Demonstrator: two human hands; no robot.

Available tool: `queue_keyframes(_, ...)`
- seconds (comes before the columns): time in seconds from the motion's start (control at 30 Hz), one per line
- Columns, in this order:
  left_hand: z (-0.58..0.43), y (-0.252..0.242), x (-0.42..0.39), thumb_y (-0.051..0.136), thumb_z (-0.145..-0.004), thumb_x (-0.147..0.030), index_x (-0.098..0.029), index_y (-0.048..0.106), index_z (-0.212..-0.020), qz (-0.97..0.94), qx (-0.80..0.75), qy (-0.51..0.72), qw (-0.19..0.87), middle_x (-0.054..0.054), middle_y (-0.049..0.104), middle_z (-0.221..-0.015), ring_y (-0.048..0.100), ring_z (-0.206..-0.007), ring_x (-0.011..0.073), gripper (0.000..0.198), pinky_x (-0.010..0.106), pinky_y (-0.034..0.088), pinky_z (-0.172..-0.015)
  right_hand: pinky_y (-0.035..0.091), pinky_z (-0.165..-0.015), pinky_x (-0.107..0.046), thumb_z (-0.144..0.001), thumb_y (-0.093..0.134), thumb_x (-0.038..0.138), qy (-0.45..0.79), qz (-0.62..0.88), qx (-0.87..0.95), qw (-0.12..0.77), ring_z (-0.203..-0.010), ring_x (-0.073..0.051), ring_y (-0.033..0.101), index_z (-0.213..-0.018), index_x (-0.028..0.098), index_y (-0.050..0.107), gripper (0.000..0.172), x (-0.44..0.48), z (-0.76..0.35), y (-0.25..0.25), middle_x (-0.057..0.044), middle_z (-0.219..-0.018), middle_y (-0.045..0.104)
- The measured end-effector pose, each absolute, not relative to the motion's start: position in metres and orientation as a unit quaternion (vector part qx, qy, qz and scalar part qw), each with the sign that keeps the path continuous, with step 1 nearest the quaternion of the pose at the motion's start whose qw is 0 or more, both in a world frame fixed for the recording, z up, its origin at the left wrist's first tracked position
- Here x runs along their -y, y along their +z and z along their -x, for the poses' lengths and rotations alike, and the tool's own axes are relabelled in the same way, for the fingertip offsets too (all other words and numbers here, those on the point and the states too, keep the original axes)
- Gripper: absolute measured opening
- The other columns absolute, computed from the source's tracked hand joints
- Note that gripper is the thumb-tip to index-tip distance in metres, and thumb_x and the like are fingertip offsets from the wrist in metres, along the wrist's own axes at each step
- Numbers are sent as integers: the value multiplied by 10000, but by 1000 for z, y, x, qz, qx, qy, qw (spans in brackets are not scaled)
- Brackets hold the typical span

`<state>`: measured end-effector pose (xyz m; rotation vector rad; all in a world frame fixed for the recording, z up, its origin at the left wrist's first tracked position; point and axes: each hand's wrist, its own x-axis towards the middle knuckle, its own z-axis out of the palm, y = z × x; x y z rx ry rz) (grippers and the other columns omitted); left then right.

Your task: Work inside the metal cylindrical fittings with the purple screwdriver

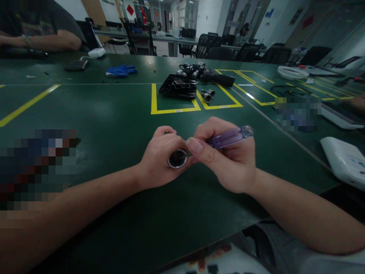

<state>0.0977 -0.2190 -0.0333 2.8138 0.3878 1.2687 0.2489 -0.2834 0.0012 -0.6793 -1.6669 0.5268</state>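
My left hand (162, 158) is closed around a small round part (177, 159) with a silvery rim and a dark hollow face turned toward me. Most of that part is hidden by my fingers. In my right hand (228, 160) is a screwdriver with a clear purple handle (228, 138), gripped between thumb and fingers. Its thin shaft points left, and the tip reaches into the dark opening of the round part. Whether the tip sits on a screw cannot be made out. Both hands are just above the green table (114, 213).
Beyond my hands, yellow-taped boxes hold a black plastic bag (179, 86) and silvery metal fittings (208, 95). Dark cylindrical parts with cables (191, 70) lie behind. A blue glove (121, 70) is farther left, a white device (345, 161) at right. A person (42, 26) sits across the table.
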Motion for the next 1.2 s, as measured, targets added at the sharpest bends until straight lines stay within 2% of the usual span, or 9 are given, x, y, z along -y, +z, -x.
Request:
queue_keyframes(0.23, -98, -34, 219, 560, -823, -400, -197, 489, -724, -905, -147, 397, 40, -26, 604, -607, 570, -554, 140, 237, 387, 463, -744, 394, -491, -221, -811, 599, 153, 183, 297, 700, 623, -530, -68, 443, -665, 177, 541, 159, 284, -250, -1, 38, -614, 478)
queue_keyframes(0.6, -99, -34, 220, 568, -821, -402, -193, 497, -740, -905, -147, 397, 41, -20, 608, -624, 577, -569, 145, 235, 385, 454, -753, 373, -486, -219, -818, 594, 153, 188, 309, 696, 620, -534, -66, 442, -661, 178, 527, 172, 284, -250, -1, 40, -612, 473)
queue_keyframes(1.03, -98, -34, 221, 625, -801, -335, -177, 501, -730, -905, -149, 396, 49, -30, 580, -614, 568, -568, 134, 213, 378, 454, -744, 356, -464, -204, -813, 618, 201, 279, 336, 623, 649, -508, -60, 450, -645, 163, 526, 196, 274, -249, -7, 51, -575, 469)
queue_keyframes(1.2, -99, -34, 221, 564, -841, -363, -169, 496, -749, -905, -147, 400, 18, -25, 591, -623, 562, -571, 127, 225, 359, 452, -747, 347, -464, -218, -819, 601, 161, 232, 320, 660, 639, -511, -61, 440, -636, 153, 527, 198, 279, -249, -3, 43, -578, 464)
